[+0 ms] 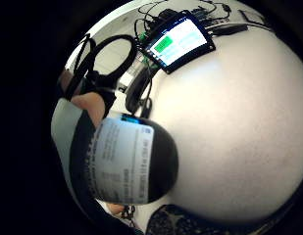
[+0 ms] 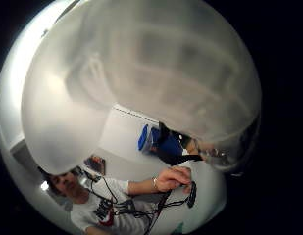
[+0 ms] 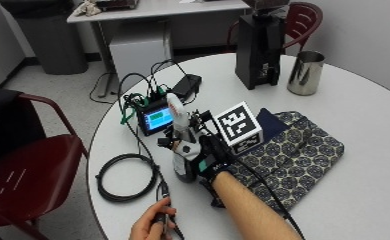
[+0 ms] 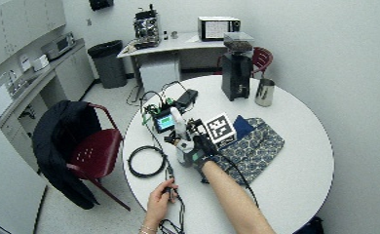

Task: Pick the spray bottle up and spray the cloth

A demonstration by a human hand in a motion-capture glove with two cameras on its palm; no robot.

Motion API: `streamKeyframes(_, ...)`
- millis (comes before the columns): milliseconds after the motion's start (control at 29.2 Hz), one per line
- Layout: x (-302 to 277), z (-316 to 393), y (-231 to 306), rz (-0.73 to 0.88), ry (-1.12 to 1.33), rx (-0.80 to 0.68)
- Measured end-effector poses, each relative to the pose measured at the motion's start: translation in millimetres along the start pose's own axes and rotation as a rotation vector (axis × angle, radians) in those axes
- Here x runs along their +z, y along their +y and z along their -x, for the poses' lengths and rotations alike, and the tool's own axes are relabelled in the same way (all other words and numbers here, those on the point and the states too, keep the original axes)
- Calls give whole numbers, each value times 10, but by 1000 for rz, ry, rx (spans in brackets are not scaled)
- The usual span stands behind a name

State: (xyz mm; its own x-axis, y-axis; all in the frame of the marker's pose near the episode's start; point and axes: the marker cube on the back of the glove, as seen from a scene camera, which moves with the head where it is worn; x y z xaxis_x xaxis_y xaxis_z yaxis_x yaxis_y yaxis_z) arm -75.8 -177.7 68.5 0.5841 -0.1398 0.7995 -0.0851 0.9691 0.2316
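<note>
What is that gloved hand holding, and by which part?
The gloved right hand grips the spray bottle around its body, below the white nozzle.

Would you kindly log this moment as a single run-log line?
phase: grasp | right hand: grips spray bottle, upright, base at white table | cloth: flat beside bottle | spray: none seen

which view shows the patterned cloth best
The outside view: the patterned cloth lies flat on the round table, right of the gloved right hand gripping the spray bottle. The wide outside view shows it smaller. The little finger side palm view catches only an edge; the thumb side view shows none.
</note>
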Motion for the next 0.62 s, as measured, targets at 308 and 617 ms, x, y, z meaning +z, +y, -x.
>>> streamKeyframes(308,-275,95,262,1,4,17)
streamKeyframes(617,-873,319,680,-1,18,-39)
